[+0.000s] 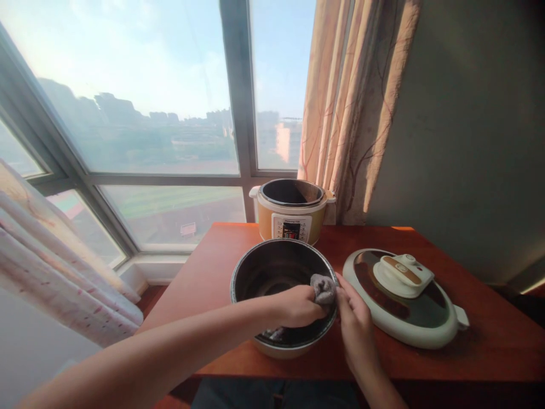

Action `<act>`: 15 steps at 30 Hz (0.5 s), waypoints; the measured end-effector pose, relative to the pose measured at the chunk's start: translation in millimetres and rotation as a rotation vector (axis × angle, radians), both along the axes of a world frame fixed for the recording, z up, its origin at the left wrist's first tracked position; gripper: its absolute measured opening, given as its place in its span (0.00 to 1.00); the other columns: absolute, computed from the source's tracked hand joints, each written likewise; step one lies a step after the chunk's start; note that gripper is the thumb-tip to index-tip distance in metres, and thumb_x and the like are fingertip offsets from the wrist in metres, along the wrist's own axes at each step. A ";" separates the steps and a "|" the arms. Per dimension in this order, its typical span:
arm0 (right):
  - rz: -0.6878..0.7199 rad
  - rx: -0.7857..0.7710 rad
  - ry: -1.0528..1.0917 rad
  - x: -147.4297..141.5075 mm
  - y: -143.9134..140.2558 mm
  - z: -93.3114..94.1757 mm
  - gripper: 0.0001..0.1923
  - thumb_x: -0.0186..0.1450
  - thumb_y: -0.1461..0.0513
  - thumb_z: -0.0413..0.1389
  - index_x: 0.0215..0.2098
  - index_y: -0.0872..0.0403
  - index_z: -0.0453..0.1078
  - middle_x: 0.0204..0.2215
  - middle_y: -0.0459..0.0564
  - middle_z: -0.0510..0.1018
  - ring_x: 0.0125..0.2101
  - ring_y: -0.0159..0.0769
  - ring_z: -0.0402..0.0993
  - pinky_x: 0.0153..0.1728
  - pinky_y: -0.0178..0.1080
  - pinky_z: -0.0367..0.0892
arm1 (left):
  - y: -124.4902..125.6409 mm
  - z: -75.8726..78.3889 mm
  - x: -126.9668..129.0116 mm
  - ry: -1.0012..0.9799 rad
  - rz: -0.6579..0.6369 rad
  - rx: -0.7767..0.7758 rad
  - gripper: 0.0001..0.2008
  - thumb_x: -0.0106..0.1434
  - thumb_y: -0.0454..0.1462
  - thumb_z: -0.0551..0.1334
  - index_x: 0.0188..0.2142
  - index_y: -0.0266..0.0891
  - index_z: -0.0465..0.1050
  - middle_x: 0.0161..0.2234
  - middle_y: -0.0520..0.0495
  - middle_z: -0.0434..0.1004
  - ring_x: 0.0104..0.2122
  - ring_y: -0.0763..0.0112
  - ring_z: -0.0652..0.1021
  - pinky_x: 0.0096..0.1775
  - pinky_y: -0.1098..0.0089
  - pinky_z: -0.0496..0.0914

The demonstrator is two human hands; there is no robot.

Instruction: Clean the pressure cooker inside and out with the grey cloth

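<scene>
The left hand presses a soft, limp cloth inside the pot; the right hand clasps its rim. The pot looks stiff and slick, so the rim seems the surest hold.

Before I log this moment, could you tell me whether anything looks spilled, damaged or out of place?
Nothing stands out. The left hand presses a grey cloth inside the inner pot, the right hand steadies its rim, and the lid lies flat on the table.

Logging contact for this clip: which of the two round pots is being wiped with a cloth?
The dark pot nearest the camera; both hands are on it. The yellow cooker by the window stands untouched.
</scene>
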State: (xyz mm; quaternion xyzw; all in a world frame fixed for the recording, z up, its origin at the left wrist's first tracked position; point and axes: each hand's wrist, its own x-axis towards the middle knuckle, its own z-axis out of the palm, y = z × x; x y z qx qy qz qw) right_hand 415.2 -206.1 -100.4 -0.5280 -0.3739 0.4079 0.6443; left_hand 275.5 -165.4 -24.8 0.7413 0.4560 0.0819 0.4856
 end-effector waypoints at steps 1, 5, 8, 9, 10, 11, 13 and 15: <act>-0.002 -0.004 -0.010 -0.5 0.5 -0.8 0.30 0.63 0.46 0.58 0.56 0.55 0.71 0.56 0.57 0.74 0.57 0.49 0.69 0.58 0.48 0.62 | 2.5 -5.2 4.8 0.000 0.064 -0.065 0.08 0.53 0.38 0.61 0.32 0.38 0.74 0.31 0.47 0.76 0.33 0.61 0.75 0.36 0.66 0.68; 0.013 -0.002 -0.062 1.4 0.7 0.9 0.29 0.64 0.47 0.57 0.57 0.55 0.71 0.56 0.57 0.75 0.58 0.49 0.68 0.60 0.49 0.60 | 15.1 -13.4 22.4 -0.087 0.299 -0.222 0.10 0.54 0.37 0.60 0.36 0.37 0.74 0.35 0.44 0.78 0.35 0.60 0.77 0.35 0.67 0.70; 0.036 0.022 -0.069 3.5 1.4 2.0 0.29 0.63 0.47 0.57 0.56 0.55 0.72 0.55 0.57 0.76 0.57 0.51 0.70 0.59 0.50 0.62 | 22.5 -7.2 30.1 -0.087 0.341 -0.241 0.11 0.57 0.37 0.59 0.38 0.36 0.74 0.37 0.43 0.78 0.36 0.61 0.79 0.33 0.69 0.71; 0.041 0.027 -0.060 3.8 2.0 1.8 0.29 0.62 0.47 0.57 0.56 0.55 0.72 0.55 0.57 0.76 0.56 0.52 0.70 0.59 0.50 0.62 | 23.8 -4.2 31.3 -0.053 0.314 -0.226 0.11 0.56 0.36 0.59 0.38 0.36 0.74 0.37 0.42 0.78 0.36 0.61 0.79 0.33 0.70 0.72; 0.041 0.029 -0.048 3.8 2.9 1.2 0.29 0.62 0.47 0.57 0.56 0.54 0.72 0.55 0.57 0.76 0.56 0.52 0.70 0.59 0.50 0.62 | 24.4 -1.3 31.7 0.003 0.269 -0.190 0.11 0.56 0.35 0.59 0.38 0.35 0.74 0.37 0.42 0.78 0.35 0.61 0.79 0.32 0.71 0.71; 0.038 0.026 -0.035 3.6 3.8 0.5 0.29 0.62 0.47 0.57 0.56 0.54 0.73 0.55 0.56 0.76 0.56 0.52 0.70 0.59 0.51 0.62 | 24.6 1.3 31.4 0.078 0.208 -0.134 0.11 0.55 0.34 0.59 0.38 0.34 0.75 0.36 0.41 0.78 0.35 0.61 0.79 0.30 0.71 0.71; 0.019 0.015 -0.015 2.7 5.6 -0.8 0.28 0.62 0.47 0.57 0.55 0.54 0.73 0.55 0.56 0.76 0.56 0.51 0.70 0.59 0.50 0.61 | 24.0 4.9 28.8 0.256 0.062 -0.002 0.12 0.52 0.32 0.60 0.37 0.32 0.75 0.35 0.40 0.79 0.33 0.61 0.79 0.28 0.72 0.69; -0.001 0.012 -0.009 1.8 6.9 -1.5 0.28 0.62 0.48 0.57 0.54 0.54 0.73 0.55 0.56 0.76 0.55 0.51 0.70 0.58 0.49 0.62 | 23.5 6.2 23.7 0.399 -0.101 0.114 0.12 0.49 0.30 0.61 0.35 0.32 0.77 0.32 0.41 0.79 0.30 0.61 0.79 0.27 0.71 0.69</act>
